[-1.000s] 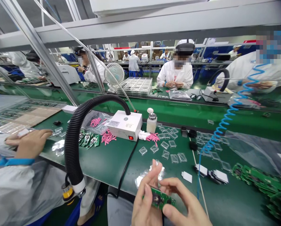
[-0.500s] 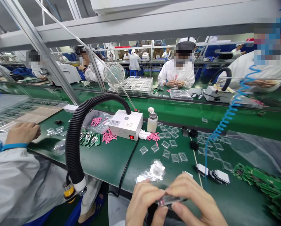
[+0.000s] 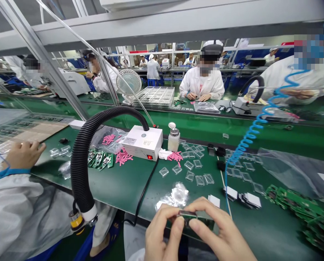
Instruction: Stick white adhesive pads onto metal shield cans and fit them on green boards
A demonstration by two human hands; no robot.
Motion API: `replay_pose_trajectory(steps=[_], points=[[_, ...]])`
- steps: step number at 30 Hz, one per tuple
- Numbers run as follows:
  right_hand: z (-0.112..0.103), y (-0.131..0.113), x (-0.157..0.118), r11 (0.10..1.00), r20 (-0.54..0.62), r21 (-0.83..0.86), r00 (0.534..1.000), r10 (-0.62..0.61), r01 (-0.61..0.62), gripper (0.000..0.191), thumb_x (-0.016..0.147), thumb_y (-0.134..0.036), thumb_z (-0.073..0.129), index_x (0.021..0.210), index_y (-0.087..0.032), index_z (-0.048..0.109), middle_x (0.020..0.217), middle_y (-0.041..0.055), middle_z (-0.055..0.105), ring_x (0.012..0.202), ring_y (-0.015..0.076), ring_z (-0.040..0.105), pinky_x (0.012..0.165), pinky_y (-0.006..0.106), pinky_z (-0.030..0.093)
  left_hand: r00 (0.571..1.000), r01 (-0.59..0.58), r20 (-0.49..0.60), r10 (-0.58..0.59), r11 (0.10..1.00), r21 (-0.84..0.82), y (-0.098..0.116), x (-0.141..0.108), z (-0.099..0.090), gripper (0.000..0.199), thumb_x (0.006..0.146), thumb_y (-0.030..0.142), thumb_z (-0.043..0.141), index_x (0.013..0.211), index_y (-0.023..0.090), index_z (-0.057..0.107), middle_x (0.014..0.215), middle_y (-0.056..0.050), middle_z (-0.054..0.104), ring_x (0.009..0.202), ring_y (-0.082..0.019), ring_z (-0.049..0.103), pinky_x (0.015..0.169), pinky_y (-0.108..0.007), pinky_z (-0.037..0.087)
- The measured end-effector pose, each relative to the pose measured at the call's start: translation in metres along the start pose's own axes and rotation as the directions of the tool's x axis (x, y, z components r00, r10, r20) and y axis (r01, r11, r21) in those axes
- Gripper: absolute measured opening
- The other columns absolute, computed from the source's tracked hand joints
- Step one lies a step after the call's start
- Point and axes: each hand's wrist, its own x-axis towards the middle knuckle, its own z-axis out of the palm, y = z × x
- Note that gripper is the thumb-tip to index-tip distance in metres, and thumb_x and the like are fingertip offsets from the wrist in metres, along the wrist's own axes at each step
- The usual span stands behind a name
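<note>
- Left hand (image 3: 162, 232): curled, thumb and fingers pinching the circuit board (image 3: 190, 215) at its left end.
- Right hand (image 3: 219, 229): likewise curled, thumb and forefinger pinching it.
- The board sits between both hands' fingertips, near the tabletop (image 3: 124, 185) edge.

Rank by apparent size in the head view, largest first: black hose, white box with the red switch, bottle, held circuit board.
1. Black hose
2. White box
3. Bottle
Unsure: held circuit board, partly covered and nearer the camera than the bottle.
</note>
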Motion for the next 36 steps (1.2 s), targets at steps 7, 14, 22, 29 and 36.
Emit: replay_pose_trajectory(steps=[7,14,22,29,36], points=[[0.008,0.005,0.006,0.989,0.045,-0.102,0.993,0.108,-0.103,0.017,0.080,-0.024,0.055,0.097,-0.021,0.057,0.093,-0.0042,0.059,0.084,0.0036,0.057,0.074,0.009,0.045,0.990,0.142,0.024,-0.141,0.989,-0.041,-0.007,0.003,-0.005,0.016,0.076,0.037,0.062,0.073,0.021,0.064,0.071,0.001,0.056,0.071,-0.012,0.052,0.066,-0.019,0.040],[0.007,0.001,0.010,0.978,-0.064,-0.190,0.993,-0.103,0.089,0.015,0.075,-0.016,0.057,0.089,-0.020,0.058,0.087,-0.0044,0.059,0.086,0.0040,0.057,0.072,0.008,0.045,0.993,0.113,0.044,-0.110,0.991,-0.067,-0.012,-0.002,-0.003,0.012,0.078,0.034,0.061,0.077,0.022,0.064,0.072,0.002,0.053,0.067,-0.011,0.052,0.064,-0.021,0.039],[0.003,0.009,0.014,0.988,0.001,-0.153,1.000,-0.025,0.025,0.017,0.077,-0.022,0.057,0.093,-0.019,0.060,0.093,-0.0023,0.061,0.100,0.0098,0.057,0.089,0.015,0.045,0.965,0.193,0.175,-0.193,0.981,0.017,-0.016,0.010,-0.007,0.020,0.080,0.037,0.060,0.078,0.018,0.063,0.075,-0.001,0.058,0.070,-0.012,0.053,0.066,-0.021,0.042],[0.000,0.014,0.019,0.806,0.236,0.437,0.915,0.326,-0.400,0.035,0.078,-0.038,0.063,0.099,-0.013,0.053,0.077,0.0018,0.059,0.071,0.0058,0.056,0.069,0.013,0.045,0.933,0.138,0.325,-0.158,0.987,0.084,-0.007,0.023,-0.023,0.034,0.087,0.034,0.050,0.120,0.026,0.050,0.080,0.001,0.059,0.076,-0.011,0.057,0.074,-0.022,0.045],[0.006,0.026,0.020,0.260,0.580,0.735,0.779,0.238,-0.626,0.039,0.075,-0.043,0.066,0.085,-0.008,0.051,0.052,-0.0029,0.047,0.047,0.0009,0.047,0.064,0.018,0.048,0.810,-0.502,0.468,0.353,0.830,0.242,0.003,0.027,-0.026,0.026,0.080,0.013,0.060,0.101,0.027,0.059,0.093,0.001,0.059,0.088,-0.010,0.058,0.077,-0.020,0.047]])
